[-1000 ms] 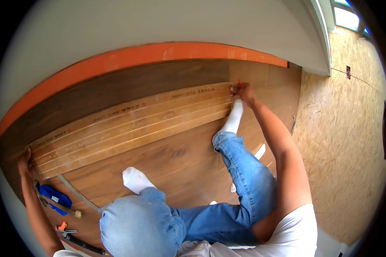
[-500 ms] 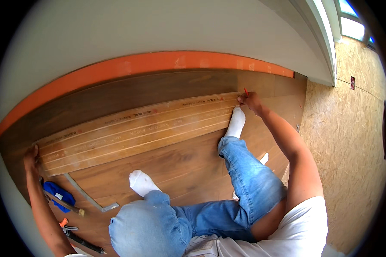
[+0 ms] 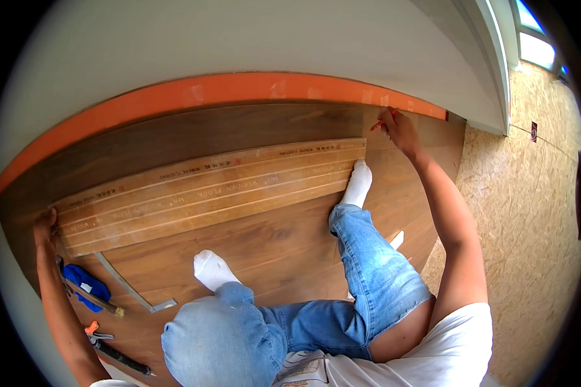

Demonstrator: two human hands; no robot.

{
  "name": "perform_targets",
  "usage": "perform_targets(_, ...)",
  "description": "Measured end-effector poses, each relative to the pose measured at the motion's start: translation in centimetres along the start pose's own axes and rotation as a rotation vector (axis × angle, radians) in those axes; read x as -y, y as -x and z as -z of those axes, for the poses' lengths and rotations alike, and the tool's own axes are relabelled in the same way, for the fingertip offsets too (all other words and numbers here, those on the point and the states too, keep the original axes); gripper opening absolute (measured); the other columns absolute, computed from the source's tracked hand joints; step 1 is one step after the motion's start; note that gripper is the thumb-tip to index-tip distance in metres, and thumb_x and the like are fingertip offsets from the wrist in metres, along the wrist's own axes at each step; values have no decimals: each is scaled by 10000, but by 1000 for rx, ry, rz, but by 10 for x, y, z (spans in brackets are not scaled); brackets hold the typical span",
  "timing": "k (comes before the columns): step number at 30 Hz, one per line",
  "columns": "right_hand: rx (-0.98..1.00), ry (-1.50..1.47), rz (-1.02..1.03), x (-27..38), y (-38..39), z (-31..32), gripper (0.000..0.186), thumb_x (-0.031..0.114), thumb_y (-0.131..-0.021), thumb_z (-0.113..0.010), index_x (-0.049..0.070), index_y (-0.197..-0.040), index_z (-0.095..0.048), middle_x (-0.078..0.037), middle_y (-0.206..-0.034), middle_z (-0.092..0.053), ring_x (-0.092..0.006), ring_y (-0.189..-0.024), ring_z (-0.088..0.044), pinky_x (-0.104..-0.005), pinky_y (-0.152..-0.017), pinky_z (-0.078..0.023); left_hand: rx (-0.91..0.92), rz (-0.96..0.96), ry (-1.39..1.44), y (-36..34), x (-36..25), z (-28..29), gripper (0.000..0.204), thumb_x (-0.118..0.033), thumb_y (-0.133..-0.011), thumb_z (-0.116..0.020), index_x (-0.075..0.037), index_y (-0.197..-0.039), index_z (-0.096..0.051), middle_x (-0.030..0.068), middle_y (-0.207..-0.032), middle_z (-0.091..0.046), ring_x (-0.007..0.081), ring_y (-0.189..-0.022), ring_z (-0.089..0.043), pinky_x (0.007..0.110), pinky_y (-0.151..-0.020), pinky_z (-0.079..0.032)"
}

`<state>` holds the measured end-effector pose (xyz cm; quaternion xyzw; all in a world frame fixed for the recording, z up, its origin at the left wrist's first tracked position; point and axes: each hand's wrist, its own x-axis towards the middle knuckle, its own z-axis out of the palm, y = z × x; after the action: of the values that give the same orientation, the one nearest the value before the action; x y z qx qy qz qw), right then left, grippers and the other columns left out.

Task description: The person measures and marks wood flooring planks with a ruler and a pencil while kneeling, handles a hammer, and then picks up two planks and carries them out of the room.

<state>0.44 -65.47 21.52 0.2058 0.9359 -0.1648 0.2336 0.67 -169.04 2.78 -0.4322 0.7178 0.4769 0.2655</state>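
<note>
A long floorboard [image 3: 226, 193] lies underside up on the brown wooden floor, with pale grooves and printing along its length. At its left end, my left hand [image 3: 45, 227] grips the edge, the thumb on top. My right hand [image 3: 401, 132] is closed around a slim red pencil [image 3: 376, 125], beyond the board's right end and close to the orange strip [image 3: 265, 89] at the wall's foot. The pencil's tip points down and left toward the board's far right corner. My right foot in a white sock [image 3: 359, 180] rests against the board's near edge by that end.
By my left forearm lie a hammer [image 3: 97, 300], a blue cloth-like item [image 3: 84, 284], an orange-and-black caulking gun [image 3: 119, 355] and a metal square [image 3: 126, 287]. A pale wall [image 3: 239, 39] rises behind the strip. Chipboard flooring [image 3: 516, 258] covers the right side.
My right hand has left the board's right corner and moved up and right toward the orange strip with the pencil. My left hand stays at the board's left end.
</note>
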Motion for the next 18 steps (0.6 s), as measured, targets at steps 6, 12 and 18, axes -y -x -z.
perform_targets(6, 148, -20, -69, 10, 11, -11, 369, 395, -1040, -527, 61, -969, -664, -37, -733, -630, -116, -702, -608, -306, -631, -496, -30, 1, -5, 4, -3, -11, 339, -348, -927, -781, -135, -1174, -689, -12, -987, -675, 165, -831, -597, 338, -753, -489)
perform_targets(12, 161, -16, 152, -4, -8, -50, 358, 364, -1052, -528, 47, -968, -669, -91, -839, -720, -174, -784, -656, -349, -738, -514, -65, -118, -41, -2, 21, 27, 459, -377, -905, -798, -115, -1267, -693, 27, -1102, -696, 191, -937, -621, 376, -809, -507)
perform_targets(18, 306, -289, 192, 106, 37, -77, 333, 321, -1076, -550, 22, -1060, -695, -86, -885, -735, -169, -841, -669, -345, -796, -539, -143, -64, -63, 65, -44, -46, 290, -299, -889, -819, -141, -1111, -718, -7, -985, -689, 153, -861, -594, 349, -714, -469)
